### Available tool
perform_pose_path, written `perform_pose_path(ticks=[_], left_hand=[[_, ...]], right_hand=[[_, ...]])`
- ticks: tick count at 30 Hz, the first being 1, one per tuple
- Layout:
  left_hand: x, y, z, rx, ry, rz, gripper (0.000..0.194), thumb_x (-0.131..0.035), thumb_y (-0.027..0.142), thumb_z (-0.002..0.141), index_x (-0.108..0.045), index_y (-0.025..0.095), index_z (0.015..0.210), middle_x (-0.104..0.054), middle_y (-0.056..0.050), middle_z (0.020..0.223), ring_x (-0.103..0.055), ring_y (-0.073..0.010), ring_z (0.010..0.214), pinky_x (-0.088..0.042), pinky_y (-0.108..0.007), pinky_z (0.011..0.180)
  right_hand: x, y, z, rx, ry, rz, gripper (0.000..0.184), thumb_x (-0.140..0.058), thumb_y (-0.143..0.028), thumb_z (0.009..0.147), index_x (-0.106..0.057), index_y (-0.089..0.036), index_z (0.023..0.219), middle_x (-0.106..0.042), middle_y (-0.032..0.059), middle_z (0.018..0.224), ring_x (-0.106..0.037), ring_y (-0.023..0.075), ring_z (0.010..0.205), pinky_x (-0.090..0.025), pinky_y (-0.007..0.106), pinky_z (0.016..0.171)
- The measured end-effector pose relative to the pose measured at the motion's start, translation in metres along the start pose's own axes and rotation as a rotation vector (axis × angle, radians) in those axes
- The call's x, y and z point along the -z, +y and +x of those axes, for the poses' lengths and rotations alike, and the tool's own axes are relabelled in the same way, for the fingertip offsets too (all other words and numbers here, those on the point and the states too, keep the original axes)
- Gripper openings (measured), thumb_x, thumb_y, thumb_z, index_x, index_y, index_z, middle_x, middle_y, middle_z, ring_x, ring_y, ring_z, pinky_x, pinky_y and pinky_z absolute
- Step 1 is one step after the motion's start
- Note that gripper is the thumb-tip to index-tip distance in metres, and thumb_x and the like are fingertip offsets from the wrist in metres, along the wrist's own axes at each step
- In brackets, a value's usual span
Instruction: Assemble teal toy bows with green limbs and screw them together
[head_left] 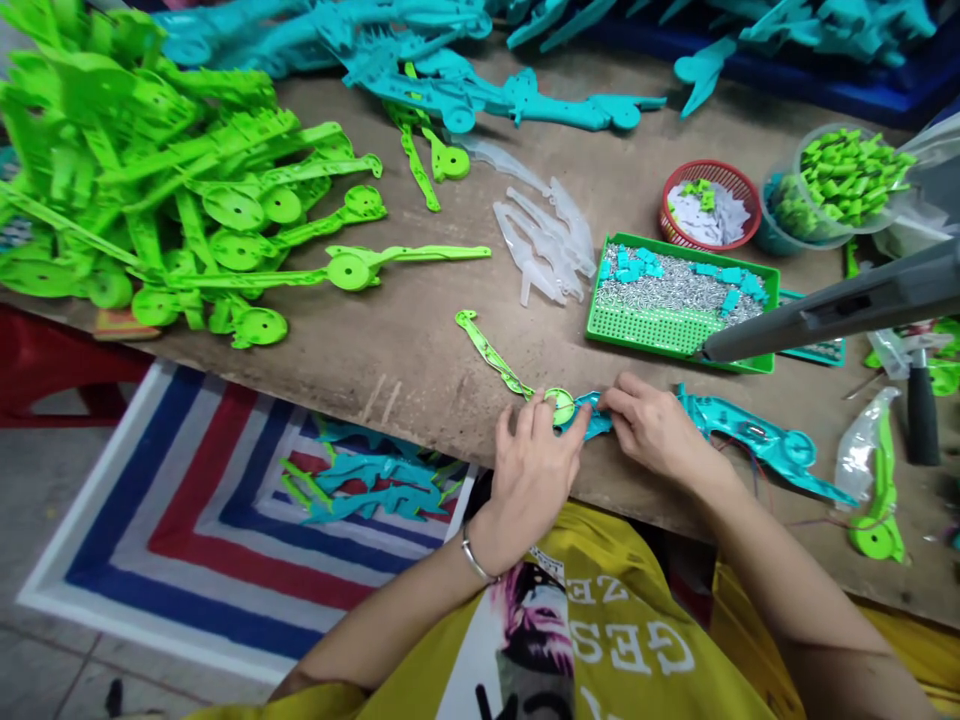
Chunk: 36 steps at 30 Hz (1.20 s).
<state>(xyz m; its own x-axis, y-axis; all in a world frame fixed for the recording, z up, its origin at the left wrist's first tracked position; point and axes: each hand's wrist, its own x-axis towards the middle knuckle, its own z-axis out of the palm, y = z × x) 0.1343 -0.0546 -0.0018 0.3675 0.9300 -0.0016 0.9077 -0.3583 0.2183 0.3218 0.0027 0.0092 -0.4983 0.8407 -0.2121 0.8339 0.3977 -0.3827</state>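
Plainly, "GES" on shirt point(634, 560), right hand point(656, 425) on turquoise part point(594, 428)

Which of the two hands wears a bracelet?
The left hand, beside the green disc: a silver bracelet circles its wrist, while the right hand shows a bare wrist.

Single head-mounted camera looks forward and down from above the shirt point(637, 600) onto the table point(405, 345) at close range.
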Motion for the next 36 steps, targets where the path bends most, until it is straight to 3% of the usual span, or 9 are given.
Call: perform_pose_path(ticks=[5,13,18,28,36], left_hand=[[0.002,0.001,0.0,0.01,-0.007,-0.005,0.048,-0.054,0.027,0.096,-0.053,0.033,0.143,-0.059,-0.017,0.128,-0.048,-0.0347,0.133,-0.043,-0.053,0.103],[0.0,0.001,0.0,0.014,0.001,0.003,0.05,-0.054,0.027,0.096,-0.05,0.033,0.146,-0.059,-0.017,0.13,-0.048,-0.0345,0.134,-0.043,-0.053,0.102],[-0.001,0.001,-0.001,0.004,0.0,0.017,0.049,-0.053,0.028,0.097,-0.05,0.033,0.146,-0.059,-0.018,0.129,-0.049,-0.0352,0.133,-0.044,-0.053,0.1],[-0.002,0.0,-0.001,0.019,0.006,0.004,0.05,-0.056,0.027,0.095,-0.052,0.033,0.144,-0.06,-0.017,0.129,-0.049,-0.0347,0.132,-0.044,-0.052,0.101],[0.0,0.0,0.0,0.019,0.006,-0.023,0.048,-0.056,0.027,0.096,-0.053,0.032,0.143,-0.06,-0.017,0.13,-0.05,-0.0354,0.132,-0.046,-0.054,0.1]], right_hand=[[0.009,0.003,-0.007,-0.02,-0.005,0.003,0.029,-0.044,-0.008,0.089,-0.071,-0.017,0.095,-0.058,0.0084,0.094,-0.058,0.0182,0.081,-0.04,0.028,0.071],[0.006,0.015,-0.02,-0.153,0.177,0.152,0.017,-0.049,-0.014,0.089,-0.066,-0.017,0.088,-0.067,0.0072,0.088,-0.062,0.0204,0.082,-0.042,0.029,0.075],[0.008,0.017,-0.021,-0.153,0.211,0.209,0.015,-0.05,-0.014,0.088,-0.064,-0.018,0.086,-0.07,0.0065,0.087,-0.065,0.0205,0.084,-0.044,0.03,0.078],[0.0,0.018,-0.021,-0.188,0.251,0.099,0.016,-0.049,-0.016,0.087,-0.065,-0.018,0.084,-0.066,0.0074,0.083,-0.062,0.0207,0.077,-0.044,0.03,0.075],[-0.006,0.02,-0.027,-0.166,0.203,-0.033,0.023,-0.049,-0.013,0.089,-0.072,-0.015,0.089,-0.069,0.01,0.086,-0.064,0.0228,0.083,-0.046,0.032,0.077]])
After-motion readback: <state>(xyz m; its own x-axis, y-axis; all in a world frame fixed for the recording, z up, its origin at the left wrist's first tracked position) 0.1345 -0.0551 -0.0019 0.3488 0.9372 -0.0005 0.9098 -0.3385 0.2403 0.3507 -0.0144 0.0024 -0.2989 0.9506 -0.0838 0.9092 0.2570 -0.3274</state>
